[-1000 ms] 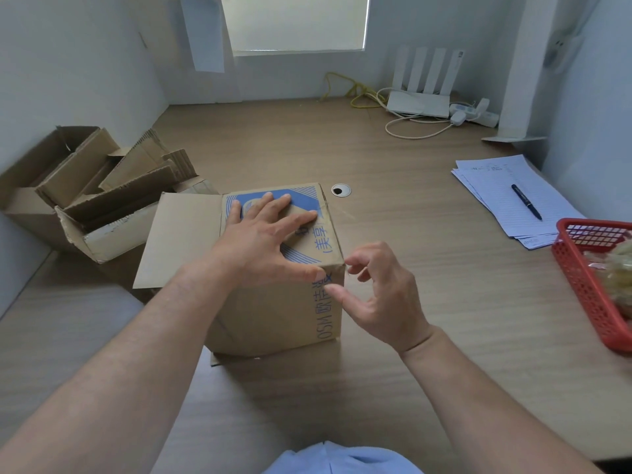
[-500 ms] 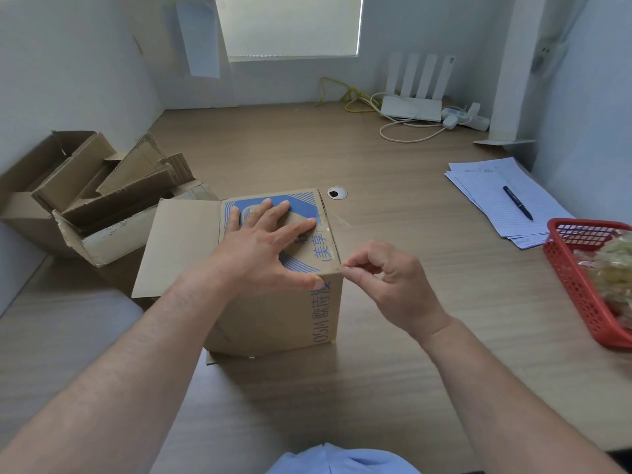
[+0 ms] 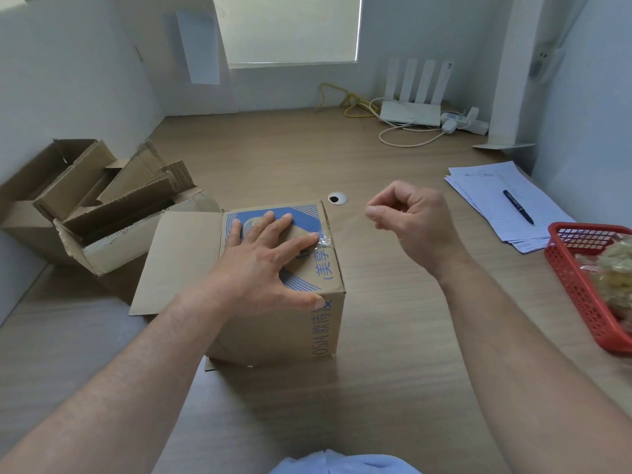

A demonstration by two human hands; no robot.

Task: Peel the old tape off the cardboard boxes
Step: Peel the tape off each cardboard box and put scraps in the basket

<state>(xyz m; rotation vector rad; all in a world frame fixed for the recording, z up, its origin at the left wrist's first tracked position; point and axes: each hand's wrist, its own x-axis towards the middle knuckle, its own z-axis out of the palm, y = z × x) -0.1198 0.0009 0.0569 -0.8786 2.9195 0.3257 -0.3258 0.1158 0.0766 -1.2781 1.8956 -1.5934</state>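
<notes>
1. The box [image 3: 273, 330] stands centre frame on the surface [image 3: 393, 388], with one flap folded out flat to the left.
2. The left hand [image 3: 263, 268] lies on the box top, grip spread flat, fingers pressing the lid down.
3. The right hand [image 3: 410, 220] is up, just right of the box's far corner, its grip pinching thumb to forefinger on a strip of clear tape [image 3: 323, 239].
4. That strip runs from the crinkled patch at the top's right edge, near the left fingertips, across the gap to the pinch. It's faint, but it's there.
5. Judging progress: this strip looks mostly lifted, with only its end clinging to the lid. The peel is well under way but not finished.
6. Left to do here: free that last bit. Tape on the hidden faces? Cannot tell.
7. More boxes [image 3: 85, 217] sit heaped at the left of the frame, and whether they are stripped cannot be told.
8. The basket [image 3: 578, 289] at the right edge holds pale crumpled stuff, possibly peeled tape, but it is too blurred to say.
</notes>
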